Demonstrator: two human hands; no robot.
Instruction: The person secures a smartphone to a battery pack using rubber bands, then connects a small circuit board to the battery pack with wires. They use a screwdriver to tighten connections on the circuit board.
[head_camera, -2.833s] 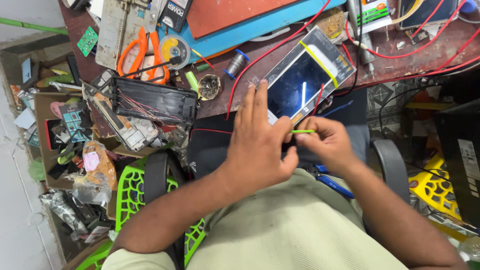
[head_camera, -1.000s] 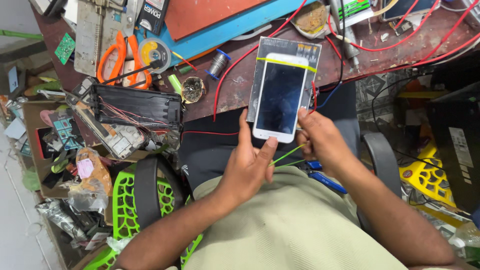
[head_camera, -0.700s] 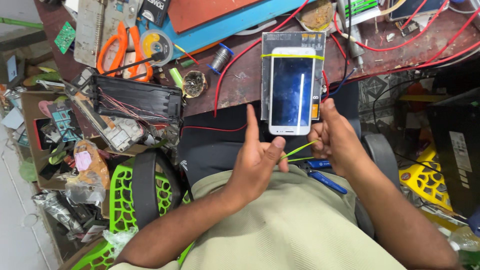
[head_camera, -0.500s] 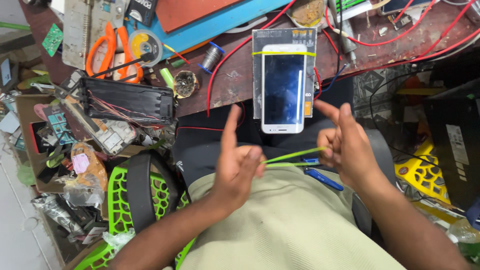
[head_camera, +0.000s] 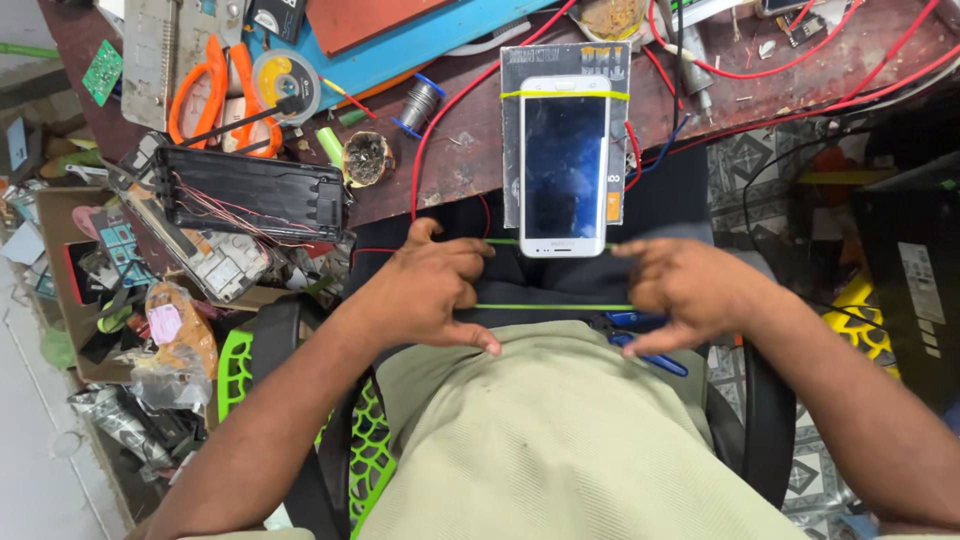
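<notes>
A white smartphone (head_camera: 563, 163) lies face up on a grey flat plate (head_camera: 512, 120) at the bench's near edge, with one yellow-green rubber band across its top. My left hand (head_camera: 430, 292) and my right hand (head_camera: 685, 288) sit just below the phone. Both hands grip a second yellow-green rubber band (head_camera: 553, 306) and hold it stretched wide between them. Its upper strand runs along the phone's bottom edge. Red wires (head_camera: 440, 130) loop around the plate.
Orange-handled scissors (head_camera: 205, 85), a tape roll (head_camera: 284, 87), a black open device shell with wires (head_camera: 255, 193) and a solder spool (head_camera: 418, 103) lie on the bench's left side. A blue tool (head_camera: 640, 338) rests on my lap. Clutter fills the floor at left.
The hands let go of the phone and plate, which now rest squared on the bench edge. They then moved apart, stretching the rubber band wide below the phone.
</notes>
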